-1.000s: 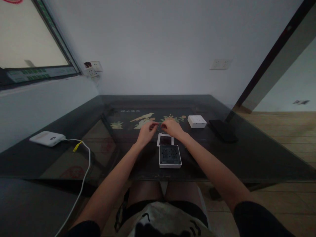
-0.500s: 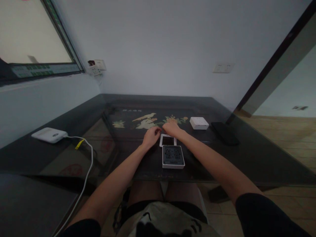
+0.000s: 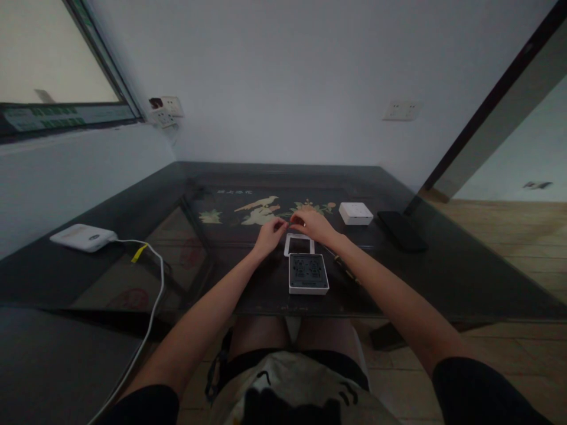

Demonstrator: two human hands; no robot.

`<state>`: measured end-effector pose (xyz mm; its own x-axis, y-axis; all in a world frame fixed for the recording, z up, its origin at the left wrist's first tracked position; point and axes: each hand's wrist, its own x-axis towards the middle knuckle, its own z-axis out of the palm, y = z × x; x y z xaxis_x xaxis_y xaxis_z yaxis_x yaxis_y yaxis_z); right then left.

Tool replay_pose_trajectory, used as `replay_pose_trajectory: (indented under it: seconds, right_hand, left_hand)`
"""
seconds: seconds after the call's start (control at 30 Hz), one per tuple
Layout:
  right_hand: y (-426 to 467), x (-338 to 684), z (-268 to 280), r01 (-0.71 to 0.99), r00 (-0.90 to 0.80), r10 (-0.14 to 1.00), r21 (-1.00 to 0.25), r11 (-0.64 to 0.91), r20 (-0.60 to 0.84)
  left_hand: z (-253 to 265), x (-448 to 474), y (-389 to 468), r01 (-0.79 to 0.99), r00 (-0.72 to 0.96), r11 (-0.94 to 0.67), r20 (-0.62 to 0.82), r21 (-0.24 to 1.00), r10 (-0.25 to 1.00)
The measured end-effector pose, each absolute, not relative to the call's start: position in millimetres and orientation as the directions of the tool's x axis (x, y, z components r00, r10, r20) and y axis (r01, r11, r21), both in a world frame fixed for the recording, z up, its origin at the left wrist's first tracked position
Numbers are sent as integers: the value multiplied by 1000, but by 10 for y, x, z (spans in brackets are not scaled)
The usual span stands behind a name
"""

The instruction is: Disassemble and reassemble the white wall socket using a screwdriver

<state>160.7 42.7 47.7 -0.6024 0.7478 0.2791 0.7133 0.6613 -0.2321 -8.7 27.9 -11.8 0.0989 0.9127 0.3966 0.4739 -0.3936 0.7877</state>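
Note:
My left hand (image 3: 269, 235) and my right hand (image 3: 312, 224) meet above the dark table, fingertips pinched and nearly touching. Anything between those fingers is too small to make out. Just below them a white square frame (image 3: 287, 245) with an open middle lies on the table. Nearer to me sits a wall socket box (image 3: 308, 273), its dark grey inner face with screws and slots turned up inside a white rim. It lies close against the frame's near edge, and neither hand touches it.
A white socket box (image 3: 356, 213) stands to the right, beside a dark flat object (image 3: 402, 231) like a phone. At far left lies a white device (image 3: 83, 237) with a white cable (image 3: 162, 277) hanging over the edge. Wall sockets (image 3: 401, 110) are behind the table (image 3: 465, 283).
My right hand has turned and its fingers now show, pinched toward the left hand. The view has shifted slightly; the frame and socket boxes stay in place on the table.

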Motion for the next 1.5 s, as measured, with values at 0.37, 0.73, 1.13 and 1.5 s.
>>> replay_pose_trajectory:
  seconds: [0.37,0.73,1.13,1.5]
  right_hand:
    - [266,1546,295,144,-137,957,-951,275,256]
    - [-89,1909,375,177,-61,943,-927,332,326]
    - [-706,2305,104,421,-249,758,-637,646,603]
    - [-714,2304,22,473,-330,668,-495,728,667]
  left_hand:
    - [-68,-15,202,91,53,-423,419,902,906]
    - [92,43,-41,225,250,-485,431,845,867]
    - [219,48,-708,375,513,-602,383,706,768]
    - [-88,64,-995,434,321,-443,324,784,890]
